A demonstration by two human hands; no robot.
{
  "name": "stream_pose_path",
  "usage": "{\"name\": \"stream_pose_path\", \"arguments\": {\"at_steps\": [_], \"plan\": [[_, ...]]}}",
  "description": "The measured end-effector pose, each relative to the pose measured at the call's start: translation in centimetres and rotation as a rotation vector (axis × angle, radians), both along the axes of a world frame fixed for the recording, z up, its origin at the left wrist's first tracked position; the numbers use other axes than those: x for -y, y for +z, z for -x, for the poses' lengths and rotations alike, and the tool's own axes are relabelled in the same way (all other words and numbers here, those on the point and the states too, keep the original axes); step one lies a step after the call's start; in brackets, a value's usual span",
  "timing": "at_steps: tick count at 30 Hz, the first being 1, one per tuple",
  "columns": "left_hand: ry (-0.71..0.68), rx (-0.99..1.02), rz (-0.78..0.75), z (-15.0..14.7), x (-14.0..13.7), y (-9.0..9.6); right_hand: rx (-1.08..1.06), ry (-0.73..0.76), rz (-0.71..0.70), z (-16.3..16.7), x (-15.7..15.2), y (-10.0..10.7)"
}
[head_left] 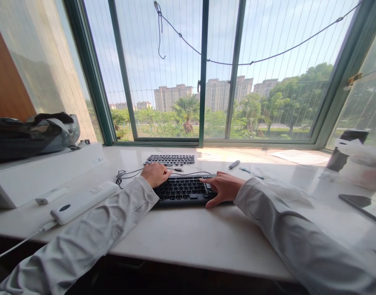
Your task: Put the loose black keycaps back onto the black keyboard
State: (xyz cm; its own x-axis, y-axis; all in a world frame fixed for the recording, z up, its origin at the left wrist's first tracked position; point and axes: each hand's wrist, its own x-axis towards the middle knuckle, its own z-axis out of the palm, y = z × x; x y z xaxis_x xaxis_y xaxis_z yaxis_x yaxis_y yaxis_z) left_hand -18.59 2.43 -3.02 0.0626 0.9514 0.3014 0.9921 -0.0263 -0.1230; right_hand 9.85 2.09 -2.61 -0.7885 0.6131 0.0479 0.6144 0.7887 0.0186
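Note:
A black keyboard [180,189] lies on the white tabletop in front of me. My left hand [155,174] is closed over its far left corner, with most of the fingertips hidden. Across the right end is my right hand [225,187], gripping it with the thumb at the front edge and the index finger stretched over the keys. Just behind the keyboard, rows of black keycaps [171,159] are laid out on the table. A thin black cable [123,176] is looped beside my left hand, and a dark plug [178,169] lies between keyboard and keycaps.
On the left are a white power strip [86,201], a white box [53,174] and a dark bag [34,133] on it. Rightward lie a small grey stick [234,164], clear plastic wrapping [288,191], paper [300,157] and a dark tablet [364,205]. A window [203,73] stands behind.

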Motion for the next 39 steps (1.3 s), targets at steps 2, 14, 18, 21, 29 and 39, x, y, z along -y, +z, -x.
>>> {"name": "stream_pose_path", "arguments": {"at_steps": [2, 14, 18, 21, 29, 39], "plan": [[0.001, 0.001, -0.015, -0.1, 0.1, -0.1, -0.017, -0.015, 0.035, -0.1, 0.0, 0.1], [-0.007, 0.026, -0.137, 0.1, -0.2, 0.3, -0.098, -0.216, -0.340, -0.9, -0.6, -0.1], [-0.069, 0.061, -0.163, -0.2, -0.6, 0.8, -0.092, -0.255, -0.354, -1.2, -1.0, -0.4], [-0.110, 0.031, -0.125, -0.6, -2.2, 1.9, -0.093, -0.276, -0.349, -1.3, -1.1, -0.6], [-0.222, -0.124, 0.041, -4.0, -10.2, 3.3, -0.108, -0.245, -0.364, -1.3, -1.4, -1.0], [-0.358, -0.274, 0.061, -7.5, -14.9, 0.0, -0.123, -0.243, -0.357, -1.3, -1.8, -1.4]]}}
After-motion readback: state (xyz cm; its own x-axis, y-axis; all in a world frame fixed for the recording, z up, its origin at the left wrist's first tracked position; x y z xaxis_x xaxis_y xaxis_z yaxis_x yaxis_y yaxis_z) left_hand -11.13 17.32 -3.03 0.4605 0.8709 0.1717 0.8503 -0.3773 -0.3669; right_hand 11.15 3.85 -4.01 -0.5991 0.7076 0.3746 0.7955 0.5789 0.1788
